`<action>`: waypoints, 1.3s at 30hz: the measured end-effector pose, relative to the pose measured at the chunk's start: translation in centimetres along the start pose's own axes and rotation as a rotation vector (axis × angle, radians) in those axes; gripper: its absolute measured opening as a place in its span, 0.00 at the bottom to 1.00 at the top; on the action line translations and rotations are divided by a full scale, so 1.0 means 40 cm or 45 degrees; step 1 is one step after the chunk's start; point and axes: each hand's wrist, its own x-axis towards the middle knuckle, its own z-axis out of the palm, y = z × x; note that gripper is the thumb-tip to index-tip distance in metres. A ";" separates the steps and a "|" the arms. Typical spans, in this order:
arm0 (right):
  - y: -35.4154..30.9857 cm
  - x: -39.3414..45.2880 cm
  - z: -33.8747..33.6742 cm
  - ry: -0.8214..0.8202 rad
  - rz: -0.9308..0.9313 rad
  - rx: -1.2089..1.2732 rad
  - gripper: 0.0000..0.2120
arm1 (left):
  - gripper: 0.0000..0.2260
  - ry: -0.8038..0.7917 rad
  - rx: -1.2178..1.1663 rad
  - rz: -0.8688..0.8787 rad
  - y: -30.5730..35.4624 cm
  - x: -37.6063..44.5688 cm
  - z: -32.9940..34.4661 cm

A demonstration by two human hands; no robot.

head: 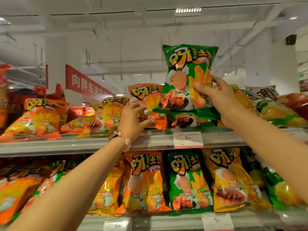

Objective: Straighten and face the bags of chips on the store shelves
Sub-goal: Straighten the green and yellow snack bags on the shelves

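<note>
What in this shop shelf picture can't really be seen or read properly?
- Price tag, head view: small print too tiny to read.
- Second green bag: top hidden by the raised green bag in the right hand.
- Orange bag: lower part covered by the left hand.
- Far-left bags: blurred.

The right hand [221,97] holds a green bag [186,77] upright above the top shelf [100,144], thumb across its front, its bottom edge just over another green bag [186,120] lying there. The left hand [131,120] grips the lower part of an orange bag [146,97] standing just beside. More bags line the lower shelf [166,220].
</note>
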 end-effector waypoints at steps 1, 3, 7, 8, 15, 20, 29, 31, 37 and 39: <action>0.000 -0.001 0.002 0.001 0.001 0.002 0.32 | 0.26 0.049 0.008 0.025 0.000 0.001 -0.007; -0.003 -0.004 0.007 0.006 0.001 0.021 0.31 | 0.26 0.146 0.002 0.069 0.001 0.005 -0.029; -0.012 -0.003 0.023 0.016 0.020 0.049 0.29 | 0.26 0.288 -0.023 0.149 -0.020 0.034 -0.108; -0.013 -0.003 0.032 0.010 0.023 0.050 0.28 | 0.26 0.306 -0.014 0.160 -0.033 0.040 -0.135; 0.001 -0.019 0.145 -0.042 0.020 0.010 0.30 | 0.28 0.316 0.197 0.088 -0.209 0.028 -0.353; 0.020 -0.034 0.245 -0.100 0.044 0.017 0.32 | 0.28 0.262 0.335 -0.023 -0.365 -0.023 -0.457; 0.036 -0.056 0.373 -0.118 0.004 0.037 0.31 | 0.27 0.093 0.313 -0.111 -0.520 -0.061 -0.472; 0.038 -0.057 0.388 -0.114 -0.001 0.025 0.31 | 0.27 0.063 0.281 -0.116 -0.532 -0.059 -0.459; 0.056 -0.084 0.418 -0.087 -0.012 -0.016 0.33 | 0.28 -0.005 0.174 -0.157 -0.546 -0.047 -0.419; 0.061 -0.100 0.425 -0.091 0.008 0.001 0.33 | 0.29 -0.054 0.165 -0.179 -0.553 -0.042 -0.416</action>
